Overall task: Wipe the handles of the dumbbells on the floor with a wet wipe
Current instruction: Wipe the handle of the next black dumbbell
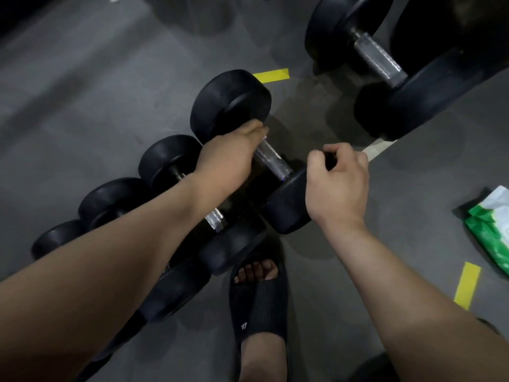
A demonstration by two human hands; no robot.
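The left hand is curling round the handle of a dumbbell lying on the floor. The right hand is gripping its near weight. The green-white pack is showing no readable writing, and the slipper is showing a "77"-like mark.

Matt black rubbery dumbbell heads, a knurled shiny metal handle, dull grey floor.

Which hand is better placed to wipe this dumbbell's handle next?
Left, probably. The left hand grips the far end of the handle, while the right hand holds the near weight, apparently steadying it.
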